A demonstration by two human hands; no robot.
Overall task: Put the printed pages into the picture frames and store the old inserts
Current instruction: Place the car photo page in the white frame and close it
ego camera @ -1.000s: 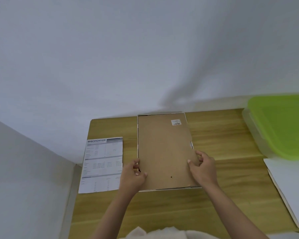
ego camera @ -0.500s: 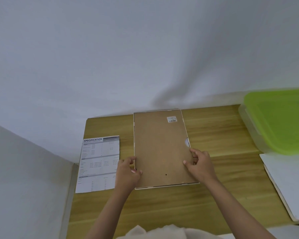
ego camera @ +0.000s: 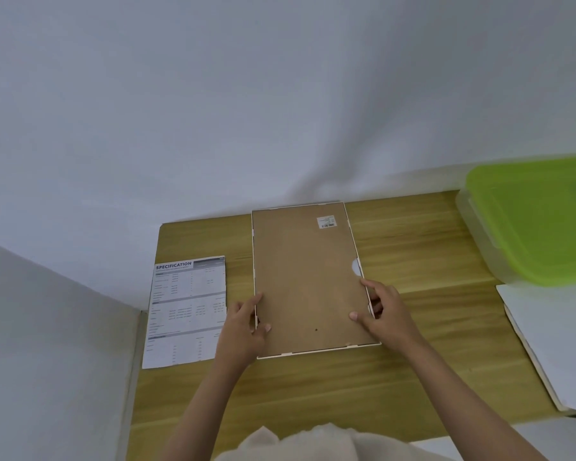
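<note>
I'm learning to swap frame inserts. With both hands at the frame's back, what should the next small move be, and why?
Probably lift the brown backing board at its right-edge notch. The picture frame lies face down, and the right hand sits just below that notch.

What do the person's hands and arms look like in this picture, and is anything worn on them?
Both the left hand and the right hand are bare: no gloves, rings, watch or bracelets show. The forearms are bare too, with no sleeves in view as far as the picture's lower edge. A pale beige garment shows at the bottom centre.
</note>
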